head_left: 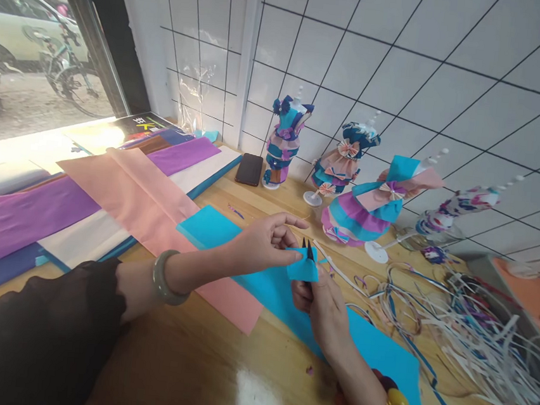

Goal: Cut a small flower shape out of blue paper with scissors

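My left hand (266, 243) pinches a small piece of blue paper (302, 267) between thumb and fingers, index finger stretched out. My right hand (324, 306) is closed on small black scissors (308, 251), whose tips poke up against the paper piece. Both hands hover over a long blue paper sheet (366, 342) lying on the wooden table (178, 365). A pink paper strip (155, 207) runs under my left forearm.
Purple (30, 214), white and dark blue sheets lie at the left. A black phone (249, 168) rests by the tiled wall. Several paper-dressed mannequins (282, 143) stand behind. Tangled paper strips (477, 331) cover the table's right side.
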Demonstrator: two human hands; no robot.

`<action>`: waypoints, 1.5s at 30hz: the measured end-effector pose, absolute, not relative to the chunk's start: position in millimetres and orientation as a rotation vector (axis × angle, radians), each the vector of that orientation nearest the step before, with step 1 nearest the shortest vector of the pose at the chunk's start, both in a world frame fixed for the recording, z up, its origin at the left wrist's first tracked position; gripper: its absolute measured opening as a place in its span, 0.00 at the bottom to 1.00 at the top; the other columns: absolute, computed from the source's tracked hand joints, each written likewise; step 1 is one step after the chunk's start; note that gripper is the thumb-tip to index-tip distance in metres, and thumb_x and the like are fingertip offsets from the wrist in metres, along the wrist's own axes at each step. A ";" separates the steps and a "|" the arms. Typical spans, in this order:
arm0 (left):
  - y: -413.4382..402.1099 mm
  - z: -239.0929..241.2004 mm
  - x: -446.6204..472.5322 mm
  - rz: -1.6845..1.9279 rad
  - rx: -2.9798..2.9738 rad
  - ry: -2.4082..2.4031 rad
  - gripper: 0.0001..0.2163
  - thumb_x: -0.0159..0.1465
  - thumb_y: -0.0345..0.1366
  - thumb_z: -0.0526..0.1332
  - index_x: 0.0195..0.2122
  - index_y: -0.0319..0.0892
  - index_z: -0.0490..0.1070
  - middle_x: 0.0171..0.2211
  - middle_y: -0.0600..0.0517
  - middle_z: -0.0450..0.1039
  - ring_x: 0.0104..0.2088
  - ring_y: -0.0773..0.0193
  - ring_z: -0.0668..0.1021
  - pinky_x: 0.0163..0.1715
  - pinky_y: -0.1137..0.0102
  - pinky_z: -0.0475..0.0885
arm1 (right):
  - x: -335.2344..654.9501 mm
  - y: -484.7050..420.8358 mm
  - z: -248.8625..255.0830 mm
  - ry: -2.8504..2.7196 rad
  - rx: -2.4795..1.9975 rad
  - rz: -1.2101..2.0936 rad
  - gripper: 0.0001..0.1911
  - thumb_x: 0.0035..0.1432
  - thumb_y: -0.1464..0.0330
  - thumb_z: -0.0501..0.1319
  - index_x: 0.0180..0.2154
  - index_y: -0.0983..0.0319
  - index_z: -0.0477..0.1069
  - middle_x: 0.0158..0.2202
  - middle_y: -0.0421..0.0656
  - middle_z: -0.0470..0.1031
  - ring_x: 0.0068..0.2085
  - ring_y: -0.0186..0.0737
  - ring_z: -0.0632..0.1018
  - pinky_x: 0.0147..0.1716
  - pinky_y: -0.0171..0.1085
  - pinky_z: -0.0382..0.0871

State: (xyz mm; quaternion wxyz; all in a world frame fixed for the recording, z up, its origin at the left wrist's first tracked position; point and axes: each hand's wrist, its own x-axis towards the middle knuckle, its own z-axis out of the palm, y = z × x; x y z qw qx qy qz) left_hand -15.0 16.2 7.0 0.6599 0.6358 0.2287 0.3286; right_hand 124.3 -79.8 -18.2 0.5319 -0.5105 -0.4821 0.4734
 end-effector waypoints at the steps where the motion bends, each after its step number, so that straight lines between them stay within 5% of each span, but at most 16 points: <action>1: 16.3 7.5 -15.3 0.743 1.447 0.525 0.24 0.53 0.32 0.67 0.51 0.38 0.65 0.29 0.54 0.70 0.31 0.69 0.73 0.33 0.71 0.67 | 124.6 -79.7 -18.3 -1.158 -1.216 1.129 0.25 0.64 0.49 0.50 0.23 0.58 0.51 0.19 0.32 0.47 0.20 0.30 0.50 0.18 0.33 0.44; 45: 21.2 10.8 -20.9 0.708 1.471 0.555 0.27 0.54 0.35 0.67 0.54 0.40 0.63 0.31 0.53 0.72 0.31 0.67 0.74 0.33 0.71 0.68 | 131.4 -78.6 -19.7 -1.190 -1.242 1.147 0.24 0.63 0.49 0.52 0.24 0.57 0.50 0.21 0.32 0.46 0.21 0.31 0.51 0.20 0.35 0.43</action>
